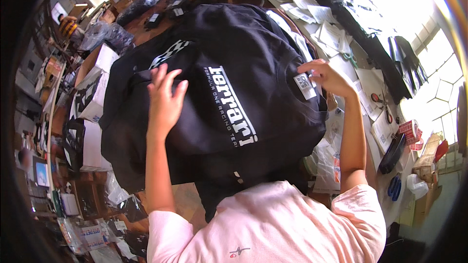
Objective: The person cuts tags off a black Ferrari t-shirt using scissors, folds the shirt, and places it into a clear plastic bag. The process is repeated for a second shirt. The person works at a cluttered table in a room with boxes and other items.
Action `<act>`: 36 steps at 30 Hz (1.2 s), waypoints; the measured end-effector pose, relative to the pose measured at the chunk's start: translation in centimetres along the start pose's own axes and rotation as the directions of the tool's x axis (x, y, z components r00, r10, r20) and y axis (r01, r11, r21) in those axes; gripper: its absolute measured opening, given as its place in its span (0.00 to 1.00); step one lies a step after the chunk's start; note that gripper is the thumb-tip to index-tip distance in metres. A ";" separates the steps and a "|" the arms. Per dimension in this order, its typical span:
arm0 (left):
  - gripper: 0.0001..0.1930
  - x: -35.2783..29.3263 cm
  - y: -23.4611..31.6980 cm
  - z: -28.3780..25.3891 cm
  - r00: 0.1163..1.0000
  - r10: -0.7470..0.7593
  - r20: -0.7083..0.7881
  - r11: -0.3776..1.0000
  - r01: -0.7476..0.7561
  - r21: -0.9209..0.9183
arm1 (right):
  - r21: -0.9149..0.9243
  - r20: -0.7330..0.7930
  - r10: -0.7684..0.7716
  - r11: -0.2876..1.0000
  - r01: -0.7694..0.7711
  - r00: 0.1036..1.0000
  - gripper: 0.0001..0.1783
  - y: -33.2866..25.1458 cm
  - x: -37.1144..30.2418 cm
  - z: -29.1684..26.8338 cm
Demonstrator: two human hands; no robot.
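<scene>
A black T-shirt [270,78] lies spread out in front of me, its collar toward the right. White lettering [233,109] runs down its chest, and a checkered print [168,53] shows farther to the left. Over the left part of the shirt is my left hand [165,97], fingers apart and holding nothing; I cannot tell whether it touches the cloth. At the neckline, my right hand [334,79] has its thumb and fingers closed at the edge of the white label [305,87] inside the collar. More dark cloth lies beneath the shirt.
Along the right runs a long table with papers [331,36], scissors [387,112], a tape roll [410,131] and blue-handled snips [395,187]. White boxes [95,146] stand at the left. Plastic-wrapped bundles [139,7] lie behind. Another person [69,27] is far left.
</scene>
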State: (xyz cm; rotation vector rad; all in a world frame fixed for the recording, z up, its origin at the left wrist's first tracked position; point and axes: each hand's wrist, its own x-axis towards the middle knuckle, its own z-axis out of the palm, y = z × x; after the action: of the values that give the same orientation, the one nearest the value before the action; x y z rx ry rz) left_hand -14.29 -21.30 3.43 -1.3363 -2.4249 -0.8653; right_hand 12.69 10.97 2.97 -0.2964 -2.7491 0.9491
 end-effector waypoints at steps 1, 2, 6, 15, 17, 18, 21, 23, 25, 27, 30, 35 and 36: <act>0.18 1.2 1.7 1.7 0.998 0.026 0.065 1.000 -0.025 -0.015 | -0.055 0.015 -0.085 0.995 0.086 0.996 0.23 0.7 -0.7 1.0; 0.19 1.9 2.8 2.9 0.990 0.061 0.126 0.998 -0.060 -0.013 | -0.110 -0.042 -0.109 0.989 0.103 0.993 0.25 0.3 -0.9 2.2; 0.28 3.1 1.8 8.7 0.904 -0.032 0.427 0.979 -0.057 0.195 | -0.135 -0.143 0.012 0.990 -0.031 0.990 0.24 -1.1 -0.8 4.3; 0.28 2.9 1.9 11.1 0.962 0.103 0.253 0.918 -0.189 0.349 | 0.423 -0.525 0.347 0.899 -0.116 0.777 0.09 -0.9 -8.4 4.1; 0.28 2.7 1.9 11.1 0.962 0.098 0.254 0.921 -0.184 0.344 | 0.378 -0.520 0.482 0.870 -0.316 0.705 0.08 -0.6 -11.9 4.9; 0.28 2.6 2.0 10.9 0.962 0.092 0.256 0.926 -0.177 0.334 | 0.307 -0.476 0.580 0.814 -0.494 0.661 0.07 0.1 -13.6 5.7; 0.30 2.8 2.3 10.5 0.970 0.078 0.230 0.930 -0.154 0.334 | 0.042 -0.542 0.590 0.730 -0.682 0.598 0.07 4.4 -17.0 11.5; 0.31 2.8 1.5 10.6 0.987 0.065 0.145 0.947 -0.107 0.302 | -0.230 -0.635 0.495 0.612 -0.756 0.594 0.07 5.1 -18.3 14.4; 0.32 3.0 0.4 9.2 0.990 -0.065 0.129 0.929 0.012 0.371 | -0.277 -0.591 0.553 0.544 -0.792 0.587 0.09 3.9 -17.2 13.2; 0.33 1.9 -2.6 6.7 0.972 -0.179 0.155 0.871 0.083 0.484 | -0.128 -0.371 0.738 0.560 -0.818 0.563 0.11 0.2 -14.5 8.7; 0.35 -0.1 -4.7 1.9 0.872 -0.464 0.157 0.782 0.319 0.536 | -0.010 -0.629 0.405 0.849 -0.528 0.663 0.09 -2.7 -9.6 5.7; 0.36 -3.5 -10.3 -5.6 0.631 -0.771 0.084 0.515 0.541 0.664 | 0.166 -0.519 0.261 0.965 -0.204 0.814 0.13 0.6 -2.4 5.0; 0.34 -5.5 -13.7 -6.7 0.621 -0.782 0.051 0.477 0.545 0.690 | 0.145 -0.492 0.221 0.975 -0.172 0.842 0.13 1.2 -1.1 5.4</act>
State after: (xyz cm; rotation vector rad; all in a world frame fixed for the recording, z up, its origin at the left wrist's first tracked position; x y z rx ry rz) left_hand -23.10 -34.70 0.88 -0.2272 -3.1670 0.1810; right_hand 12.44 8.45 -2.04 -0.7137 -2.2124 0.8895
